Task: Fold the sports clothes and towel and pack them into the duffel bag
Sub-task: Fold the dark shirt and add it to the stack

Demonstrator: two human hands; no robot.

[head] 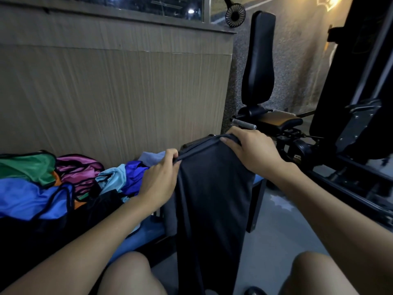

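A dark navy garment (212, 199) hangs down in front of me between my knees, held up by its top edge. My left hand (159, 177) pinches the left end of that edge. My right hand (251, 150) grips the right end, thumb on the cloth. To the left lies a pile of sports clothes (63, 179) in green, magenta, blue, light blue and black on a blue bench (146, 233). I cannot make out a duffel bag or a towel for certain.
A wood-grain wall panel (117, 92) runs behind the bench. A black gym machine with a padded backrest (258, 60) and seat stands at the right, with more black equipment (357, 124) beyond. Grey floor (276, 231) lies under my knees.
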